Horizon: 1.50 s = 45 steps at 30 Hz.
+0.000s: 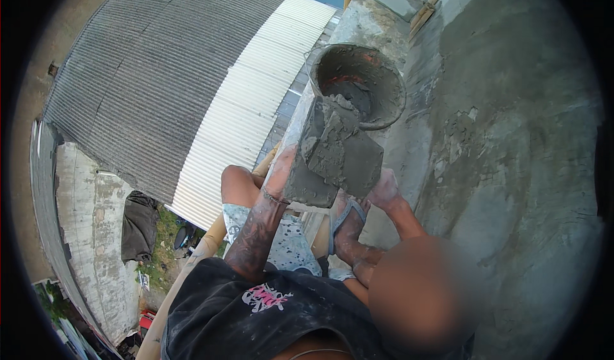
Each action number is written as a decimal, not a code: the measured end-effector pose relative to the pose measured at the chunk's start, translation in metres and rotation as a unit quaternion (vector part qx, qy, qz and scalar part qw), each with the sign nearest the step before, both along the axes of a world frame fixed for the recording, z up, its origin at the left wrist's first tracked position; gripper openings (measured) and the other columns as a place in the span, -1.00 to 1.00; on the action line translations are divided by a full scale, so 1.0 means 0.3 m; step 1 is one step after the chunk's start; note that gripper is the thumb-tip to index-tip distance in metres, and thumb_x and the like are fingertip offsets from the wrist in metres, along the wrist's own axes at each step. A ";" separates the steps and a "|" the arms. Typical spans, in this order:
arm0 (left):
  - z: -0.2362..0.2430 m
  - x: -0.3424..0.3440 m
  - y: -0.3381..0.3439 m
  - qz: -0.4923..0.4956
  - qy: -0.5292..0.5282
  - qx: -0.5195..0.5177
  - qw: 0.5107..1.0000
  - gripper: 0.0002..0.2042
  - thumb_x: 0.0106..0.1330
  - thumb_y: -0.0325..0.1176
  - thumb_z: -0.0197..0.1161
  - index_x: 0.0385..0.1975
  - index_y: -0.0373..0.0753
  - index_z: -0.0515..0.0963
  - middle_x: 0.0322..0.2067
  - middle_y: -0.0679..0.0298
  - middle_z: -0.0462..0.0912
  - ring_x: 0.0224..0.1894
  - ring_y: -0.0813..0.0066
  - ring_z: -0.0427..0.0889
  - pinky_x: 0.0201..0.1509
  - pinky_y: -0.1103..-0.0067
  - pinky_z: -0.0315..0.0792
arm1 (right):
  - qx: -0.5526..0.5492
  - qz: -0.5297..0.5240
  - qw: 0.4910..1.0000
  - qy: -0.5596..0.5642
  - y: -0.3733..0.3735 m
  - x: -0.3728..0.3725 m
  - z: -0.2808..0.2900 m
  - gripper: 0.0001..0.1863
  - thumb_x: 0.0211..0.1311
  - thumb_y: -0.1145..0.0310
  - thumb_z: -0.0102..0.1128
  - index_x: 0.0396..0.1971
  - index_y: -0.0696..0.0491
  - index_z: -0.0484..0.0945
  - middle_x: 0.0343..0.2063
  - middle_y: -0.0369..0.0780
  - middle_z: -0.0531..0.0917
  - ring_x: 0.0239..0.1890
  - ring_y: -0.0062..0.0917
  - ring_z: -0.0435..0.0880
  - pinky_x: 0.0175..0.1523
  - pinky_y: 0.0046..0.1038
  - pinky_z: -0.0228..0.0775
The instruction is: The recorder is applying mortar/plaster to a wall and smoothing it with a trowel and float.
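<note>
My left hand (279, 180) grips one mortar-laden board (336, 152). My right hand (385, 190) grasps its other edge. One bucket (358, 85) stands beyond

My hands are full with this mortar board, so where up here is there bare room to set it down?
Little. The ledge shows a bare strip beyond the bucket, up to the bamboo poles. Nearer, between bucket and foot, it is crowded: the left hand and right hand hold the loaded board there, against the plastered wall.
</note>
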<state>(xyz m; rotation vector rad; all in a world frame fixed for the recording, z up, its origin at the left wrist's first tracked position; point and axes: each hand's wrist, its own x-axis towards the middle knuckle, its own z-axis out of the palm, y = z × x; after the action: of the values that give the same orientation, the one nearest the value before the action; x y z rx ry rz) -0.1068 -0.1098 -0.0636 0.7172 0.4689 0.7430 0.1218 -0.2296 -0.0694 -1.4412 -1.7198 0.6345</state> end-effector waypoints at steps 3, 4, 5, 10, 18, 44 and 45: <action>-0.029 0.005 0.002 -0.028 0.042 0.049 0.998 -0.64 0.38 -0.18 -0.04 -0.03 -0.35 0.40 -0.15 0.27 0.54 -0.17 0.58 0.51 -0.10 0.65 0.41 | 0.010 -0.011 1.000 -0.009 -0.034 0.013 -0.043 -0.74 -0.06 0.30 0.17 -0.38 0.16 0.53 -0.47 -0.01 0.59 -0.46 -0.06 0.57 -0.35 -0.24 0.42; -0.041 0.006 -0.003 -0.023 0.029 0.011 0.999 -0.65 0.38 -0.19 -0.04 -0.04 -0.34 0.41 -0.16 0.27 0.54 -0.17 0.59 0.51 -0.10 0.66 0.41 | 0.011 -0.016 1.000 -0.011 -0.045 0.017 -0.054 -0.73 -0.06 0.30 0.17 -0.38 0.16 0.53 -0.47 -0.01 0.58 -0.46 -0.06 0.57 -0.35 -0.23 0.42; -0.052 0.006 -0.006 -0.024 0.011 -0.021 0.999 -0.66 0.37 -0.20 -0.04 -0.05 -0.34 0.42 -0.17 0.27 0.54 -0.17 0.59 0.51 -0.10 0.66 0.41 | 0.013 -0.022 1.000 -0.013 -0.051 0.023 -0.065 -0.73 -0.06 0.30 0.17 -0.38 0.16 0.53 -0.47 0.00 0.58 -0.45 -0.06 0.57 -0.35 -0.23 0.42; -0.058 -0.053 0.028 -0.001 0.065 0.010 0.998 -0.67 0.36 -0.25 -0.03 -0.01 -0.34 0.38 -0.18 0.25 0.54 -0.20 0.56 0.53 -0.16 0.64 0.45 | 0.015 -0.065 0.997 -0.026 -0.082 0.061 -0.100 -0.72 -0.06 0.30 0.16 -0.38 0.19 0.52 -0.47 0.02 0.58 -0.45 -0.04 0.56 -0.35 -0.22 0.41; 0.108 -0.111 0.073 0.082 0.099 -0.016 0.992 -0.63 0.38 -0.19 -0.10 0.01 -0.35 0.32 -0.17 0.15 0.53 -0.20 0.43 0.57 -0.16 0.55 0.51 | -0.176 -0.311 0.930 -0.085 0.026 0.108 0.113 -0.67 -0.04 0.29 0.13 -0.41 0.30 0.47 -0.51 0.13 0.54 -0.43 0.02 0.55 -0.35 -0.18 0.39; -0.157 0.846 -0.197 -0.096 0.191 0.098 0.972 -0.41 0.33 -0.07 -0.05 0.22 -0.36 0.09 0.16 -0.08 0.25 0.21 0.13 0.24 0.25 0.45 0.10 | 0.028 -0.478 0.840 0.253 -0.531 0.122 0.423 -0.58 0.13 0.41 0.13 0.00 0.17 0.32 -0.17 -0.09 0.53 -0.26 -0.47 0.56 -0.24 -0.50 0.43; -0.163 0.918 -0.171 -0.075 0.186 0.110 0.974 -0.42 0.32 -0.07 -0.05 0.21 -0.35 0.10 0.13 -0.08 0.29 0.19 0.10 0.28 0.23 0.45 0.13 | 0.003 -0.490 0.836 0.248 -0.537 0.133 0.410 -0.58 0.13 0.41 0.13 0.00 0.17 0.32 -0.17 -0.09 0.53 -0.26 -0.47 0.56 -0.24 -0.50 0.43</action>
<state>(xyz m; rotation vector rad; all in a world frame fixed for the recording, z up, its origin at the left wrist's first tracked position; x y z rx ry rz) 0.1685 -0.1610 -0.1126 1.0967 0.6704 0.5223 0.1617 -0.3908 0.0536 -1.7087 -0.4413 0.3551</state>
